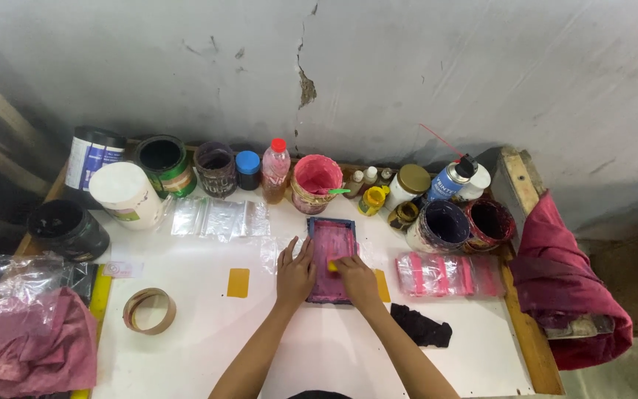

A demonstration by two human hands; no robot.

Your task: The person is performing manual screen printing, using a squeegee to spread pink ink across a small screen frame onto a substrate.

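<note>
Small pink-stained printing frame [331, 258] flat on white tabletop [319, 347], landmark for all positions. Left hand [295, 274] spread flat, fingers released, pressing on frame's left edge. Right hand [356, 279] closed around a small yellow-tipped tool [332, 264] on frame's pink surface. Directly behind frame: pink paint tub [317, 182] with green stick. Behind and left: clear zip bags [219, 218]. Right of frame: pink-filled bags [448, 275]; nearer right, black cloth [422, 326]. Left of frame: yellow tag [238, 283], then tape roll [149, 310].
</note>
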